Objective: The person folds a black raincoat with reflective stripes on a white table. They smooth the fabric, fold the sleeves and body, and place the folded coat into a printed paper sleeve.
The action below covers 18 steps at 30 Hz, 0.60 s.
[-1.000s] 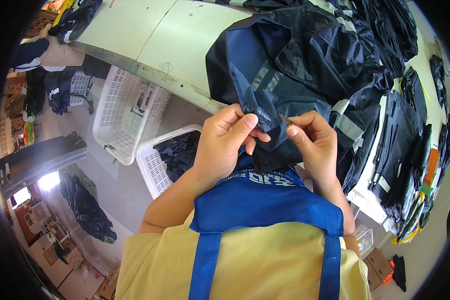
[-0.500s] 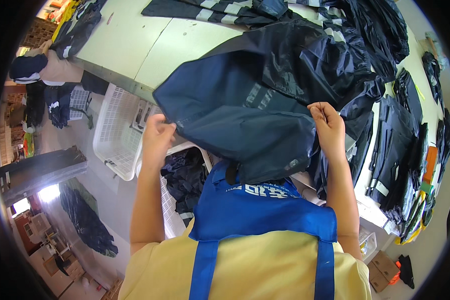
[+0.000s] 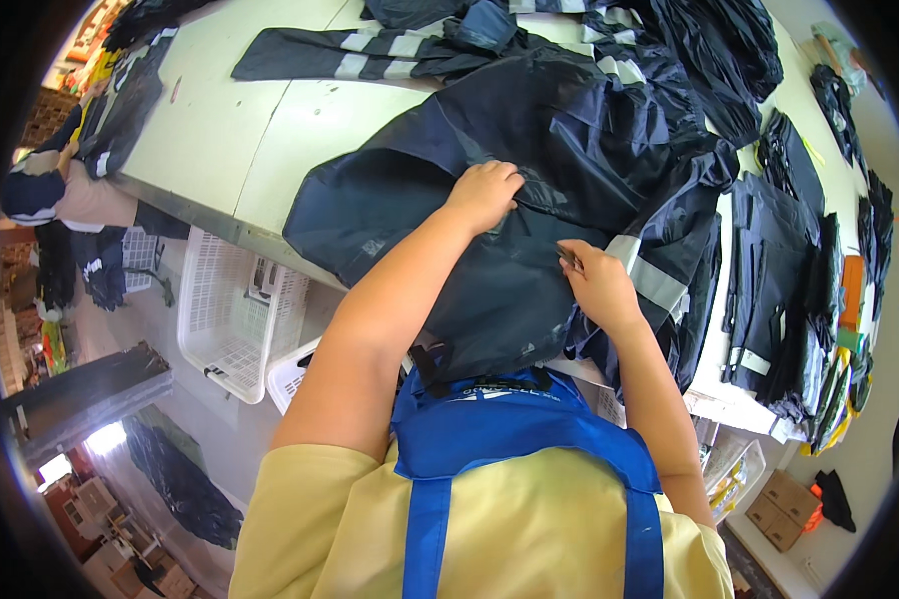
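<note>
Two bare hands are at work from where I stand, on one large dark garment, with one small tool between them. The left hand (image 3: 484,198) lies palm down on the cloth, fingers curled; I can't tell whether they pinch a fold or just press. The right hand (image 3: 601,287), nearer the body, grasps the small tool (image 3: 568,257), a thin metallic thing too small to make out.

The dark garment (image 3: 489,299) is under the left hand and beside the right fingertips, opened wide leftward of both hands and bunched up beyond and to the right of them. Its near part drops over the table edge toward the blue apron (image 3: 519,439), just below the grip.

Past the left hand, to its far left, pale tabletop (image 3: 310,130) gives open room, bordered by one long dark piece with light bands (image 3: 290,55). Right of the right hand it is tighter, packed with dark folded garments (image 3: 769,270). Two white baskets (image 3: 198,299) sit left of the left forearm, below the table's edge.
</note>
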Motion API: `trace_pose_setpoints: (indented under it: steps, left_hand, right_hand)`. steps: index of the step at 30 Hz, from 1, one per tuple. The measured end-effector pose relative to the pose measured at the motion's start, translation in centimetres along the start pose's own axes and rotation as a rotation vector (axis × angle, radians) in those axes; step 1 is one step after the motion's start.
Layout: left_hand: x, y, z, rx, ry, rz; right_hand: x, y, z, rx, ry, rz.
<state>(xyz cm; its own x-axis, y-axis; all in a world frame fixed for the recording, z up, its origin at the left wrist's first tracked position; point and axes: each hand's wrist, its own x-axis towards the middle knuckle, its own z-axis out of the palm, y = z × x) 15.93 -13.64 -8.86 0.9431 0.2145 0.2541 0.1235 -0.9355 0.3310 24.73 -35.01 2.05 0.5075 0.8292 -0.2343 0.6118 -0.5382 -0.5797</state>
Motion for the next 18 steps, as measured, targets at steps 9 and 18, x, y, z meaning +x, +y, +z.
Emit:
trace_pose_setpoints:
  steps: [9,18]
  left_hand:
    - [3.2,3.0,-11.7,-0.997,-0.396,-0.371]
    - [1.7,5.7,-19.2,-1.585,-0.288,-0.409]
  right_hand:
    - [3.0,-0.8,-2.4,0.216,0.49,-0.162]
    - [1.7,-3.8,-9.7,0.671,0.085,-0.041]
